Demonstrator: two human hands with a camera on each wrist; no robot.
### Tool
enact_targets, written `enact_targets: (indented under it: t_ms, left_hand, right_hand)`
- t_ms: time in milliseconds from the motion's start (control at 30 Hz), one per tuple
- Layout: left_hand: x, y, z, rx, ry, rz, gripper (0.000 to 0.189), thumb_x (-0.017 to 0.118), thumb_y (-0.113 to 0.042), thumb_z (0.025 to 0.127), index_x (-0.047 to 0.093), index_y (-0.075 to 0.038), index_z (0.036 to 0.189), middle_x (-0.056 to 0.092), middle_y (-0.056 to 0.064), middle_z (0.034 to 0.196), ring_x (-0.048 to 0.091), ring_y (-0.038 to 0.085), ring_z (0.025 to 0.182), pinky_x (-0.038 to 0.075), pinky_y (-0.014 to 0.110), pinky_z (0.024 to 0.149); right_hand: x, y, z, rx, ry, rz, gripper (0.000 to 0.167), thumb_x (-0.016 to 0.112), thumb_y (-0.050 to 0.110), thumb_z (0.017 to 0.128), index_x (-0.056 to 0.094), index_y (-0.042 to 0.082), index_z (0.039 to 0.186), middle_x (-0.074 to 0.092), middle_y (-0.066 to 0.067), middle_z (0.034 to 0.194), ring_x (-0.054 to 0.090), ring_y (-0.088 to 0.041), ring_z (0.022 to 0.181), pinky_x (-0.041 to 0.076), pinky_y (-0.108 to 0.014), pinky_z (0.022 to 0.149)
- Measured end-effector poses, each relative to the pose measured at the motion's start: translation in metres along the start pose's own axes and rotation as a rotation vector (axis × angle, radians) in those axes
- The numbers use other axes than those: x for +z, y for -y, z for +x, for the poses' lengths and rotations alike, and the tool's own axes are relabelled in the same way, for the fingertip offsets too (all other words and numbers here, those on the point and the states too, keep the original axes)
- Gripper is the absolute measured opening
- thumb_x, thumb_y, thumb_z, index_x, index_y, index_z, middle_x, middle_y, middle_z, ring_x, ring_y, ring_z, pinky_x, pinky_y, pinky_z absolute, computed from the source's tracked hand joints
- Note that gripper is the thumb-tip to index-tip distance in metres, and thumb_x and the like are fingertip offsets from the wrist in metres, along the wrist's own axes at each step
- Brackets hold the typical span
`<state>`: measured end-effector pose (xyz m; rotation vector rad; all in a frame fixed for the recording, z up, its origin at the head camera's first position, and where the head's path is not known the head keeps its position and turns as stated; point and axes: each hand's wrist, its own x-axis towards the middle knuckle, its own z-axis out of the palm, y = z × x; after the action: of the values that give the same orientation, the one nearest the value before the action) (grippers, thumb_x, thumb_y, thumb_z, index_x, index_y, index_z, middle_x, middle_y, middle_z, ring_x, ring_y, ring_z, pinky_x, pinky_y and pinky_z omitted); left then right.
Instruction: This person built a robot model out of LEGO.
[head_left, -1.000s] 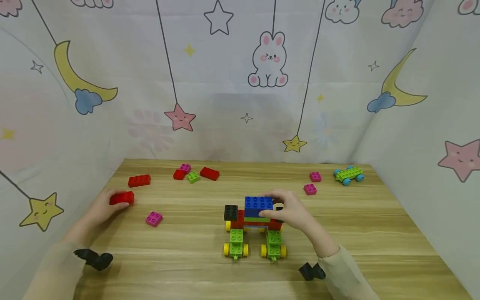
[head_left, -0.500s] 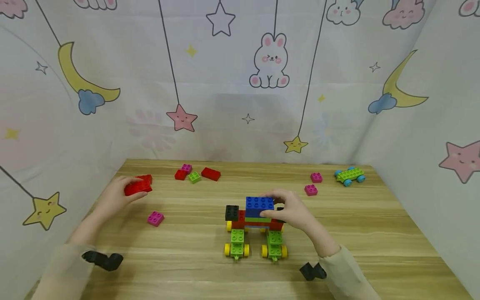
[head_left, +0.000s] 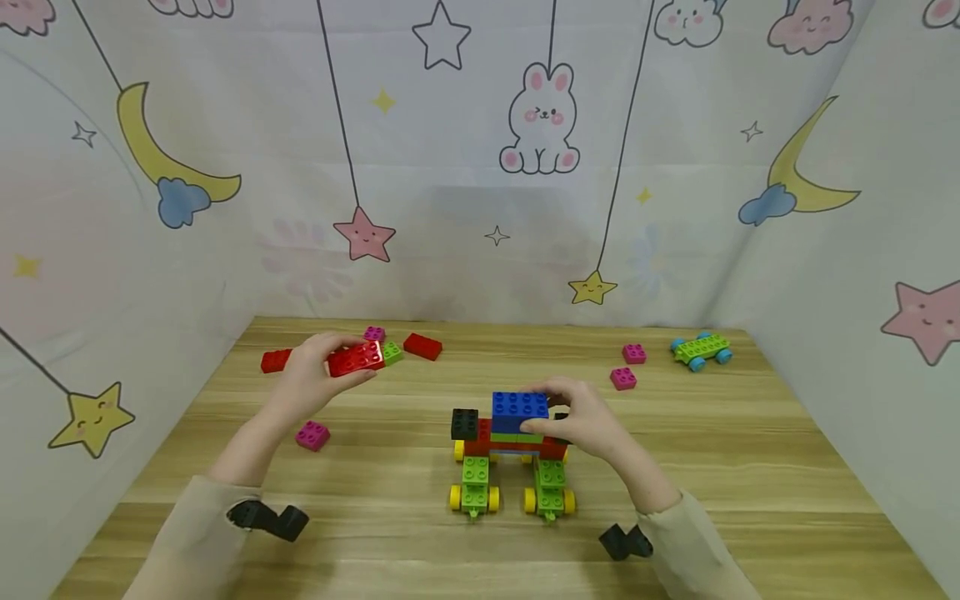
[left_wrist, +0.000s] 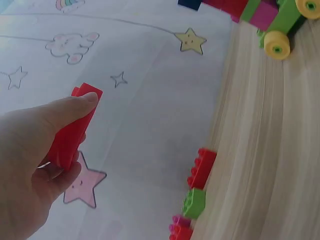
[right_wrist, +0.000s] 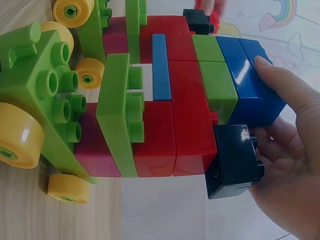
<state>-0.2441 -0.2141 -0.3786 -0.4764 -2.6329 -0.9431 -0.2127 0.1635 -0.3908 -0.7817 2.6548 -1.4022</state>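
My left hand (head_left: 307, 379) pinches a long red brick (head_left: 354, 359) between thumb and fingers, raised above the table in the left wrist view. My right hand (head_left: 581, 419) grips the blue bricks (head_left: 519, 407) on top of a built brick vehicle (head_left: 510, 448). Two blue layers sit on green bricks (right_wrist: 215, 75) there. Below come red bricks (right_wrist: 192, 120), and black bricks (right_wrist: 232, 160) stand at either end. Green wheeled bases (head_left: 475, 492) with yellow wheels carry the vehicle. Some of my right fingers are hidden behind the blue bricks.
Another red brick (head_left: 275, 361) lies partly behind the left hand. A pink brick (head_left: 312, 435) lies nearer. Beyond the held brick are a green brick (head_left: 392, 353) and a red brick (head_left: 423, 346). A green car base (head_left: 702, 349) stands at back right, near pink bricks (head_left: 623, 378).
My left hand has lifted the red brick and carried it rightward, past the other red brick at the left. The right hand keeps its grip on the blue bricks, and the vehicle stays put.
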Motion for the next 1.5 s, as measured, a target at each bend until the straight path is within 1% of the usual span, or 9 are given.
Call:
enact_targets:
  t_ms: [133, 333, 433, 567, 833, 1000, 1167, 1400, 1500]
  left_hand:
    - [0.018, -0.024, 0.002, 0.037, -0.004, -0.052, 0.043, 0.080, -0.016, 0.081, 0.066, 0.000, 0.118, 0.065, 0.020, 0.116, 0.060, 0.034, 0.101, 0.056, 0.042, 0.078]
    - [0.039, -0.058, 0.004, 0.082, 0.020, -0.116, 0.044, 0.081, -0.019, 0.081, 0.067, -0.003, 0.119, 0.067, 0.016, 0.116, 0.059, 0.030, 0.102, 0.056, 0.038, 0.078]
    - [0.046, -0.072, 0.004, 0.122, 0.022, -0.137, 0.044, 0.081, -0.021, 0.081, 0.068, -0.004, 0.119, 0.068, 0.014, 0.113, 0.059, 0.027, 0.100, 0.054, 0.034, 0.075]
    - [0.053, -0.085, 0.005, 0.172, 0.025, -0.170, 0.042, 0.081, -0.022, 0.081, 0.069, -0.006, 0.118, 0.069, 0.011, 0.109, 0.058, 0.024, 0.096, 0.052, 0.029, 0.071]
    - [0.067, -0.101, 0.004, 0.235, 0.048, -0.217, 0.041, 0.081, -0.022, 0.081, 0.070, -0.008, 0.118, 0.070, 0.008, 0.106, 0.057, 0.019, 0.090, 0.051, 0.023, 0.066]
    - [0.074, -0.108, 0.004, 0.269, 0.062, -0.233, 0.042, 0.082, -0.022, 0.080, 0.070, -0.007, 0.118, 0.071, 0.009, 0.109, 0.059, 0.020, 0.092, 0.051, 0.024, 0.067]
    - [0.078, -0.116, 0.003, 0.286, 0.084, -0.231, 0.044, 0.082, -0.023, 0.079, 0.070, -0.006, 0.118, 0.071, 0.009, 0.110, 0.059, 0.022, 0.095, 0.051, 0.026, 0.069]
    - [0.085, -0.116, 0.003, 0.315, 0.098, -0.220, 0.042, 0.082, -0.023, 0.079, 0.071, -0.009, 0.117, 0.072, 0.008, 0.112, 0.059, 0.023, 0.099, 0.051, 0.026, 0.072]
    - [0.087, -0.116, 0.003, 0.310, 0.112, -0.235, 0.041, 0.082, -0.023, 0.080, 0.071, -0.009, 0.117, 0.072, 0.008, 0.112, 0.060, 0.024, 0.100, 0.052, 0.025, 0.073]
  right_hand:
    - [0.000, 0.000, 0.000, -0.003, -0.004, -0.001, 0.038, 0.077, 0.017, 0.085, 0.068, 0.003, 0.119, 0.068, -0.014, 0.114, 0.067, -0.026, 0.099, 0.056, -0.037, 0.084]
    - [0.001, 0.001, 0.000, -0.007, -0.008, -0.007, 0.038, 0.077, 0.017, 0.084, 0.068, 0.002, 0.118, 0.068, -0.013, 0.112, 0.066, -0.025, 0.097, 0.056, -0.038, 0.084]
    - [0.001, 0.001, 0.000, -0.002, -0.007, -0.002, 0.038, 0.077, 0.017, 0.085, 0.068, 0.002, 0.119, 0.068, -0.014, 0.112, 0.066, -0.025, 0.098, 0.056, -0.039, 0.084]
    - [0.001, 0.001, 0.000, 0.005, -0.007, 0.000, 0.038, 0.077, 0.018, 0.085, 0.068, 0.003, 0.119, 0.068, -0.014, 0.113, 0.067, -0.026, 0.099, 0.056, -0.039, 0.085]
    - [-0.001, 0.003, 0.000, 0.001, -0.003, 0.001, 0.039, 0.077, 0.017, 0.085, 0.067, 0.002, 0.119, 0.068, -0.014, 0.113, 0.067, -0.026, 0.099, 0.057, -0.035, 0.084]
    - [-0.001, 0.003, 0.001, -0.001, 0.005, 0.007, 0.039, 0.078, 0.017, 0.084, 0.067, 0.001, 0.119, 0.068, -0.015, 0.114, 0.067, -0.027, 0.099, 0.056, -0.035, 0.082]
    - [-0.002, 0.002, 0.001, -0.008, 0.012, 0.012, 0.040, 0.077, 0.017, 0.085, 0.067, 0.001, 0.120, 0.068, -0.016, 0.115, 0.067, -0.027, 0.099, 0.056, -0.035, 0.083]
    - [-0.002, 0.001, 0.001, -0.016, 0.015, 0.003, 0.041, 0.077, 0.018, 0.085, 0.066, 0.001, 0.121, 0.069, -0.014, 0.115, 0.067, -0.026, 0.100, 0.056, -0.034, 0.085]
    - [-0.002, 0.001, 0.001, -0.019, 0.014, 0.006, 0.042, 0.077, 0.018, 0.085, 0.066, 0.001, 0.122, 0.069, -0.015, 0.114, 0.068, -0.027, 0.100, 0.057, -0.036, 0.085]
